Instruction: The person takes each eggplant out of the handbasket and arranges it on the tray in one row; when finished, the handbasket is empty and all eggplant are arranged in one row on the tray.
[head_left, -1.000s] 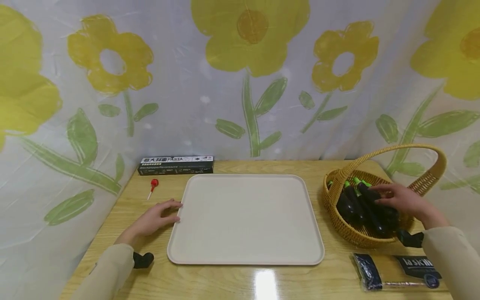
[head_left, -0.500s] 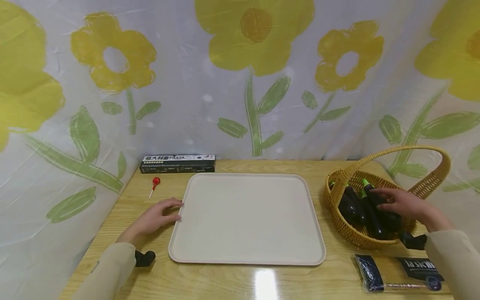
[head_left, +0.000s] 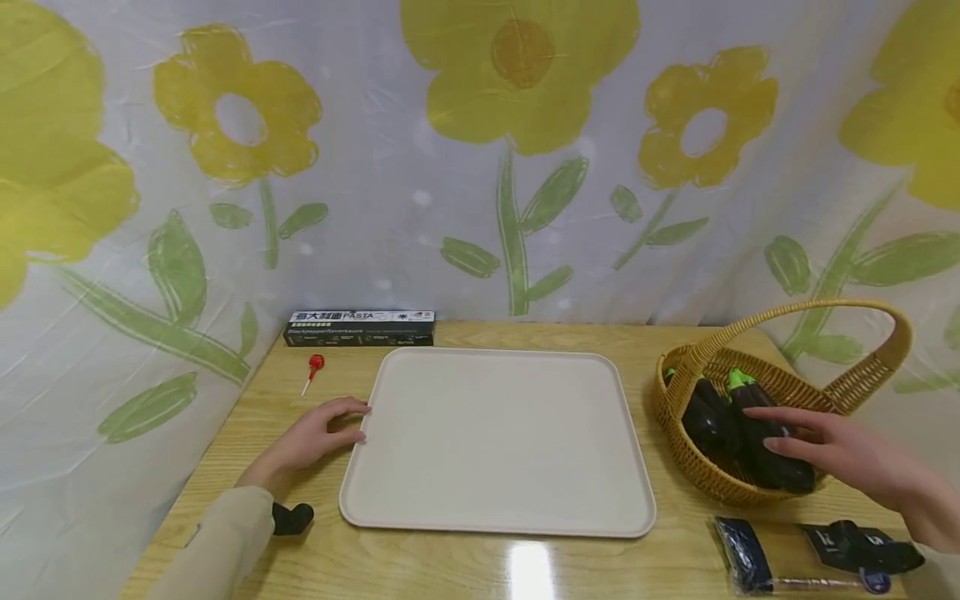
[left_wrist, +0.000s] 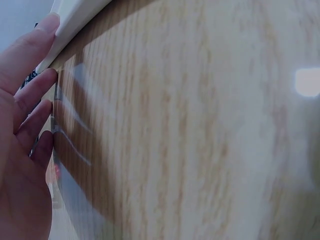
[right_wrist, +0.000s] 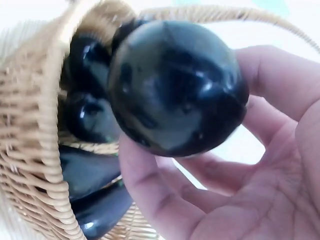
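Note:
My right hand [head_left: 851, 450] grips a dark eggplant [right_wrist: 175, 90] over the wicker basket [head_left: 701, 477]. In the right wrist view the thumb and fingers curl round it, its rounded end facing the camera. Several other eggplants [right_wrist: 90, 175] lie inside the basket. At the tray's left edge, my left hand [head_left: 318, 433] touches the rim of the beige tray [head_left: 495, 442] with relaxed fingers. The left wrist view has that thumb against the tray's pale rim [left_wrist: 80, 22], the other fingers beside it.
A black pasta box [head_left: 360, 329] stands at the back left, with a red lollipop [head_left: 313, 367] in front of it. A spaghetti packet [head_left: 787, 554] lies at the front right. The basket's tall handle [head_left: 810, 306] arches above it. Flowered curtain hangs behind.
My right hand has moved slightly toward the front right, with an eggplant held in its fingers. The left hand stays at the tray. The head view has shifted a little.

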